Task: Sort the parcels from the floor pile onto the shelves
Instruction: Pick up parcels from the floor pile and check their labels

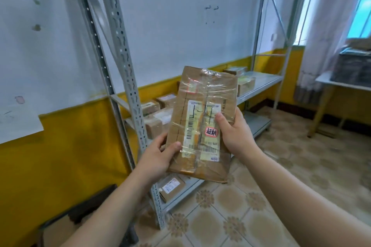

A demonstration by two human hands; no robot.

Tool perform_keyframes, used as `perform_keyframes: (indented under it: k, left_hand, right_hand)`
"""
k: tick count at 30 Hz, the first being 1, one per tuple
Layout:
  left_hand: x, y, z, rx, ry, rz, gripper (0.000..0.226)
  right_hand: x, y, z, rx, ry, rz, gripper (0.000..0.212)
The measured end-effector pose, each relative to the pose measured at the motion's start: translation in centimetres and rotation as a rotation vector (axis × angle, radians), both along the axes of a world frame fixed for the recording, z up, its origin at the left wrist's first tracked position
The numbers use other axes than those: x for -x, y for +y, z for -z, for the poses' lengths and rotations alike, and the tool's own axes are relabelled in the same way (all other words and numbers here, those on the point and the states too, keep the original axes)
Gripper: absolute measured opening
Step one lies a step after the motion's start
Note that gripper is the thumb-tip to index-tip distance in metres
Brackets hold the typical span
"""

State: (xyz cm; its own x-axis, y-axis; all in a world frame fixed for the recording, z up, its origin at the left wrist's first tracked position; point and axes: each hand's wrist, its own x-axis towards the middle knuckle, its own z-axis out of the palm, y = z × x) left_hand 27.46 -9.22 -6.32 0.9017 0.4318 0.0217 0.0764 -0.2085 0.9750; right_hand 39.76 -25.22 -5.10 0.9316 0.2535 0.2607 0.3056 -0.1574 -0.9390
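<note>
Shipping label (197,110): white and yellow, under clear tape on the parcel (216,90) at frame centre; barcodes along its left edge and foot, digits too blurred to read.
Red-bordered sticker (211,132): handwritten black characters "超期", lying sideways, at that label's right side.
Blue logo (215,159): the label's lower right corner; unreadable.
Red-edged mark (191,86): the parcel's upper left; text unreadable.
Box label (170,185): on a small box (176,192) at lower centre; print too small.
Wall scribbles (211,8): upper centre; no legible word.
</note>
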Motion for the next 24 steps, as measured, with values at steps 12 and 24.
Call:
perform_keyframes:
  k: [12, 24]
  left_hand:
    - [-21.4, -17.3, 1.6, 0.003, 0.099, 0.31, 0.043]
    - [-43.7, -15.6, 4.5, 0.057, 0.133, 0.331, 0.038]
  right_hand:
    - [-16.9, -20.6, 1.5, 0.05, 0.059, 0.296, 0.046]
    - [-38.8, -19.0, 3.6, 0.105, 0.112, 0.32, 0.046]
